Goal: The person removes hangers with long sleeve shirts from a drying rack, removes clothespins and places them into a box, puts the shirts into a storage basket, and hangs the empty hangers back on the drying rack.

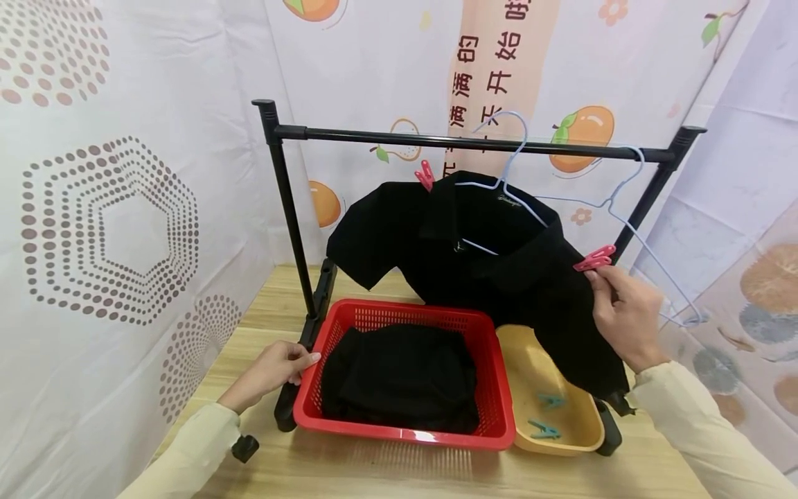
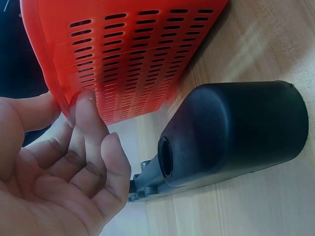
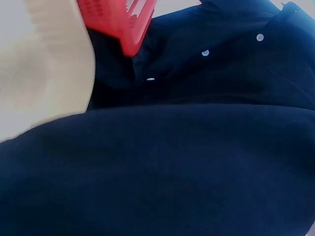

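A black collared shirt (image 1: 542, 298) hangs from a light blue hanger (image 1: 506, 173) on the black rack rail (image 1: 399, 141). One pink clothespin (image 1: 425, 175) clips the shirt's left-side shoulder in the head view. At the other shoulder my right hand (image 1: 630, 315) pinches a second pink clothespin (image 1: 595, 258) between thumb and forefinger. My left hand (image 1: 277, 371) pinches the rim of a red basket (image 1: 408, 435), which holds folded black cloth (image 1: 399, 378). Dark fabric (image 3: 162, 167) fills most of the right wrist view and hides the right hand's fingers.
A yellow tray (image 1: 589, 440) with teal clothespins (image 1: 545, 430) stands right of the basket, partly under the shirt. Another blue hanger (image 1: 651, 256) hangs at the rail's right end. The rack's black foot (image 2: 236, 132) lies close to my left hand.
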Motion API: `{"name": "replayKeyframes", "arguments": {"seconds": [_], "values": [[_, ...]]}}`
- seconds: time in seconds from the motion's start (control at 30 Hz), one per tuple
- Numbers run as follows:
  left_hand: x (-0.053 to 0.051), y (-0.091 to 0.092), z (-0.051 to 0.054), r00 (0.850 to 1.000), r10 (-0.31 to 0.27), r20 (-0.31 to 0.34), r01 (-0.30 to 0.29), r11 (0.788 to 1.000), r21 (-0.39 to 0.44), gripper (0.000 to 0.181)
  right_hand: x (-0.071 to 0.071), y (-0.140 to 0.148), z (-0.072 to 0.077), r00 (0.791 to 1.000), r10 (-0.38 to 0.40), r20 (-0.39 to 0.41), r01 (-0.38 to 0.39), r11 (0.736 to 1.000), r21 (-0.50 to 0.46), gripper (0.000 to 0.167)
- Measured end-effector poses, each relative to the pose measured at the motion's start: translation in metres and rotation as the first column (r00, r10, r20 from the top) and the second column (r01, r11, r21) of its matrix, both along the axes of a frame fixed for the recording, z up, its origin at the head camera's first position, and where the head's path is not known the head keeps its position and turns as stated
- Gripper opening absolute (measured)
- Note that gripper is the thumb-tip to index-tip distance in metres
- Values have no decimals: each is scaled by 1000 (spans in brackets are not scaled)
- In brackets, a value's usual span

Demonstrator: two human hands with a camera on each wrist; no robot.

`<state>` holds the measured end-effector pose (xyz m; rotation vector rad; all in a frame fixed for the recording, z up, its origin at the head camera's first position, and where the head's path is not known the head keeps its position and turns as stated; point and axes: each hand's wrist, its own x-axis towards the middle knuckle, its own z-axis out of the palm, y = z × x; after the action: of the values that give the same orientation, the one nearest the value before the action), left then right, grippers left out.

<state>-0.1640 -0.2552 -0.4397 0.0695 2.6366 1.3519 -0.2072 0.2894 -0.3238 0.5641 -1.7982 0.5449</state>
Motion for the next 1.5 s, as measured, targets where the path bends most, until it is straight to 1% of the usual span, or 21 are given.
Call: {"name": "replayKeyframes", "arguments": {"seconds": [0.1, 0.4, 0.63, 0.8, 0.93, 1.03, 1.17, 1.27, 1.37, 1.4, 1.47, 1.5], "values": [[1, 0, -1, 1000, -3, -1, 3, 1000, 0, 29, 2, -8, 3, 999, 33, 12, -33, 999, -18, 5], [1, 4, 0, 1000, 3, 2, -3, 1000, 6, 29, -2, -23, 5, 991, 120, 53, -116, 991, -66, 8], [-2, 4, -1, 1000, -17, -22, 17, 1000, 21, 31, 3, -32, -1, 971, 197, 137, -188, 979, -80, 8], [-2, 4, -1, 1000, -13, -23, 13, 1000, 20, 31, 10, -38, -7, 945, 249, 213, -238, 968, -76, 13], [-1, 4, 0, 1000, 4, -16, -4, 1000, 18, 31, 18, -40, -11, 918, 279, 282, -268, 960, -78, 19], [0, 4, 0, 1000, 14, -18, -14, 1000, 14, 32, 25, -42, -13, 892, 301, 338, -285, 954, -97, 21], [1, 3, 0, 1000, 22, -21, -22, 1000, 11, 32, 34, -44, -16, 864, 330, 382, -310, 944, -113, 23], [2, 1, -1, 999, 28, -18, -28, 999, 16, 32, 38, -44, -19, 853, 344, 393, -332, 938, -99, 25], [3, -1, -3, 1000, 20, -17, -20, 999, 49, 32, 41, -42, -22, 835, 359, 417, -359, 930, -83, 26], [3, -1, -3, 1000, 12, -17, -11, 997, 73, 31, 42, -41, -23, 830, 363, 423, -367, 927, -75, 28], [2, -3, -4, 1000, -7, -19, 9, 992, 125, 31, 43, -41, -27, 814, 376, 443, -384, 920, -75, 30], [2, -4, -5, 1000, -16, -22, 20, 990, 142, 32, 44, -41, -29, 810, 386, 442, -396, 915, -73, 32]]}}
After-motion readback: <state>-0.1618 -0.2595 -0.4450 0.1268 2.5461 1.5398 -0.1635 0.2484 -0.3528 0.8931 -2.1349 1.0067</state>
